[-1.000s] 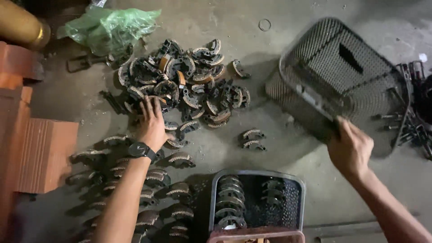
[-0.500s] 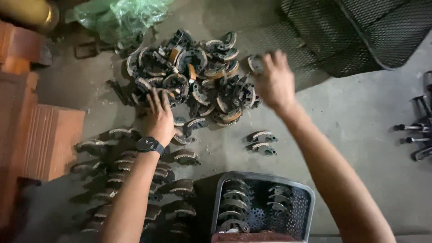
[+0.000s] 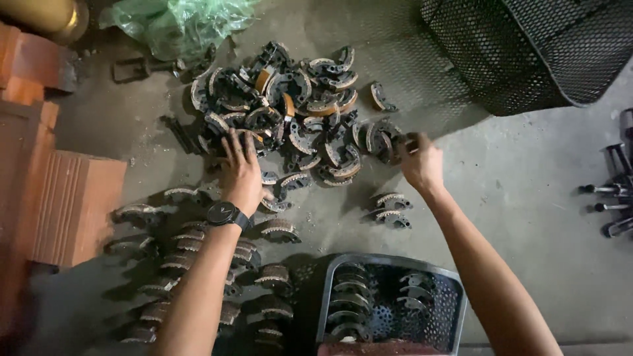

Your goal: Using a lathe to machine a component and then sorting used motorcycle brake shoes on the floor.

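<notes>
A: Entry, floor sort. What had changed against the earlier frames?

B: The right hand had left the black mesh basket and crossed to the right edge of the pile of brake shoes on the concrete floor. The left hand had stayed on the pile's lower left edge. My reading: both hands were now working the pile, and the basket was out of use.

A: State of each grip?

B: Left: fingers spread, pressed flat on a shoe, not lifting it. Right: fingers curled about a dark shoe at the pile's edge; blurred, so I could not tell whether it was truly pinched.

A: Orientation of that shoe?

B: Judged only roughly: its curved long axis ran across the view, arc bulging away from the person. The blur hid more.

A: Surroundings?

B: A pair of shoes lay just below the right hand. Rows of shoes sat under the left forearm. A grey perforated crate held more at the near edge.
</notes>
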